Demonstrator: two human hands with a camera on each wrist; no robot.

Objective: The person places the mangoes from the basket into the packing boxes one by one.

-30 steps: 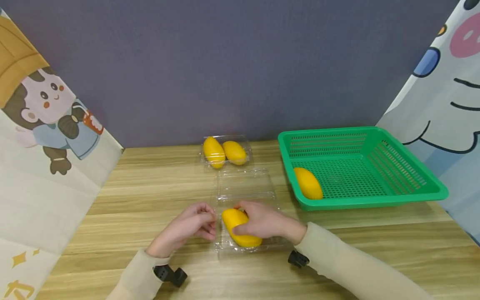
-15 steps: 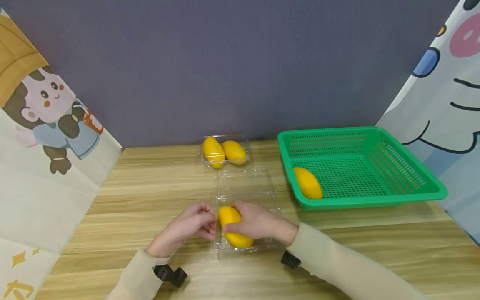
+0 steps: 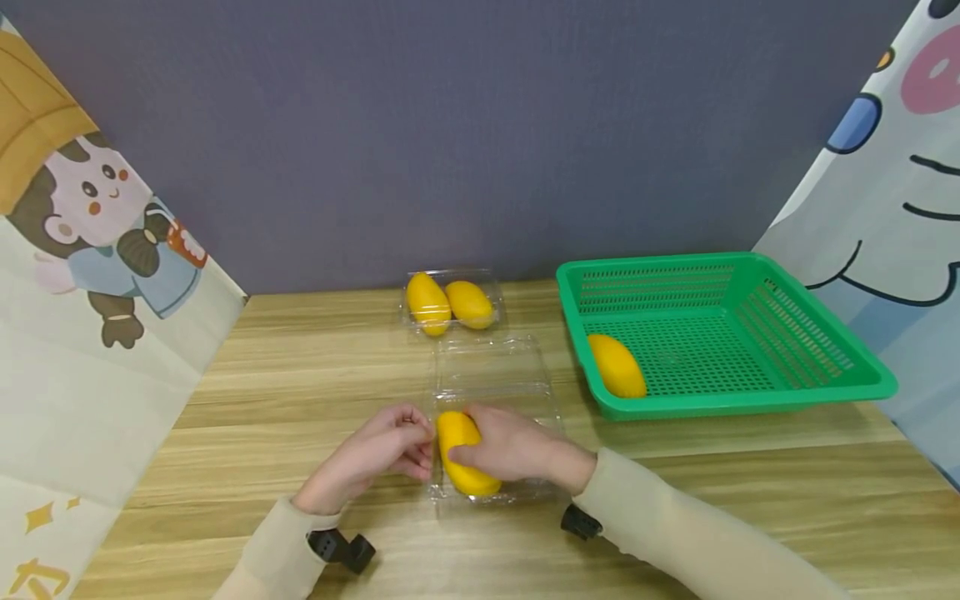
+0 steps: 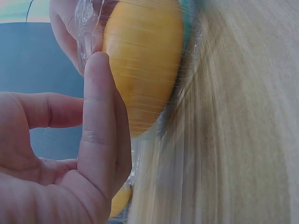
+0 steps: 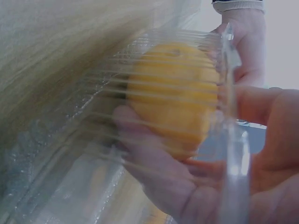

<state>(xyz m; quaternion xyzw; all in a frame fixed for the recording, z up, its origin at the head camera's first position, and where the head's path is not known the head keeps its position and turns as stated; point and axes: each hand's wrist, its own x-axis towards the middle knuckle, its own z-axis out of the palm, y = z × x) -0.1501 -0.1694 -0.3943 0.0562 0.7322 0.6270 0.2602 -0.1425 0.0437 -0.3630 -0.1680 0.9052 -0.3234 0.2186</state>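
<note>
A clear plastic clamshell box (image 3: 491,375) lies open on the wooden table, its lid half folded back toward the wall. In its near half is a yellow mango (image 3: 461,462), lying along the left side. My right hand (image 3: 513,446) grips this mango from the right, with the thumb on the near side and fingers on the far side. The right wrist view shows the mango (image 5: 170,98) and the fingers through the ribbed box wall. At the box's left edge, my left hand (image 3: 386,450) pinches the rim between thumb and fingers; the exact contact is partly hidden.
Behind the open box stands a closed clear box (image 3: 495,296) holding two mangoes (image 3: 427,304). A green perforated basket (image 3: 750,404) is on the right, with one mango (image 3: 617,367) against its left wall. A dark panel (image 3: 480,142) closes off the back.
My right hand has shifted slightly left with the mango, bringing it against the box's left side. The left hand stays at the rim.
</note>
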